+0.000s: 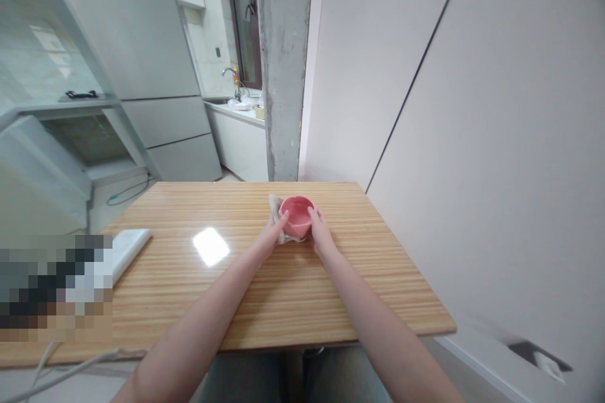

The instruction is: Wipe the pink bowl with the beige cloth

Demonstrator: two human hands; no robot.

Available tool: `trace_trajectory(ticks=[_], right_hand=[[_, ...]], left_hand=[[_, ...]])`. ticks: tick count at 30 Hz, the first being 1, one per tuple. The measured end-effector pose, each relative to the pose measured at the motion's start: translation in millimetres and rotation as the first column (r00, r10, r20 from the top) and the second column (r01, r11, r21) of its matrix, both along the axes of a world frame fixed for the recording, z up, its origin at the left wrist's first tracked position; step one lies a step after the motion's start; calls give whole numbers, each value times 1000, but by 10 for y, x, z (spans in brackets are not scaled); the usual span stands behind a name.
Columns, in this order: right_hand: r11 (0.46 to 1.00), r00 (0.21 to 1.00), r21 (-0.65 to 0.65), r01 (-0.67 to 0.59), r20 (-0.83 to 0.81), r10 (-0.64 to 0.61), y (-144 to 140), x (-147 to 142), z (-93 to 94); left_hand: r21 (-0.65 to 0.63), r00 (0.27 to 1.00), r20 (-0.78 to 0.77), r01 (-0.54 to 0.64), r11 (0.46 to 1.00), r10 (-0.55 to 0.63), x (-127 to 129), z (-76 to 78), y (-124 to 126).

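A pink bowl (pixel 298 215) is held between both hands above the far middle of the wooden table (pixel 179 208). My left hand (pixel 276 227) grips its left side, thumb over the rim, with a pale cloth (pixel 275 204) bunched between the hand and the bowl. Part of the cloth also shows beneath the bowl. On the right side, my right hand (pixel 320 227) clasps the bowl with its thumb at the rim. The bowl's opening faces up and toward me, and nothing shows inside it. My fingers behind the bowl are hidden.
A white flat object (pixel 132 245) lies at the table's left, partly covered by a blurred patch. White cables (pixel 89 362) hang by the near left edge. A white wall panel (pixel 472 157) runs along the right. Behind stand a fridge (pixel 127 31) and a sink counter (pixel 236 132).
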State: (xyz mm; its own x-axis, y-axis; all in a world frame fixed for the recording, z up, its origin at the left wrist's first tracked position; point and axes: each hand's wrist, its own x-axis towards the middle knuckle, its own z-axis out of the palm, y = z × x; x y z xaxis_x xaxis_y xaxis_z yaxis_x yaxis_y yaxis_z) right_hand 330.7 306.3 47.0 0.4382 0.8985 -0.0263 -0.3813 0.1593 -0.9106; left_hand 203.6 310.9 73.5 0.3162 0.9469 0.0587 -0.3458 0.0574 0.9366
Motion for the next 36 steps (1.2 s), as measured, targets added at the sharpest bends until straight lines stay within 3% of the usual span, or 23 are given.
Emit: trace_trajectory(ticks=[3,6,9,13,15,18,23,28,36], right_hand=[[997,997,2,72,15,-72,1,-9,-19],[998,998,-35,-56,-24,55,-26,-17,49],[971,976,-102,-216,-35,214,-75,-8,160],[941,945,-94,-325,-83,317,-106,34,237],[957,957,-91,-277,-115,266,-92,53,216],[994,982,-45,-104,-161,95,-50,67,145],[998,979,36,42,-199,-34,3,52,55],[1000,999,20,-1,-45,2,7,1,15],[996,997,60,-66,-29,68,-4,-42,29]], left_hand=[[11,998,-3,57,998,-57,28,8,-33],[81,999,-54,1,997,3,-20,95,2],[71,990,-113,-73,995,81,-108,196,48],[30,977,-209,-42,999,48,-183,265,39],[22,976,-216,-17,1000,21,-179,256,6],[-23,989,-146,10,1000,-13,-138,198,-53],[-207,962,-121,218,954,-246,-90,107,-103],[-151,979,5,204,967,-206,-82,145,-107],[-83,998,-11,68,994,-69,-51,249,-178]])
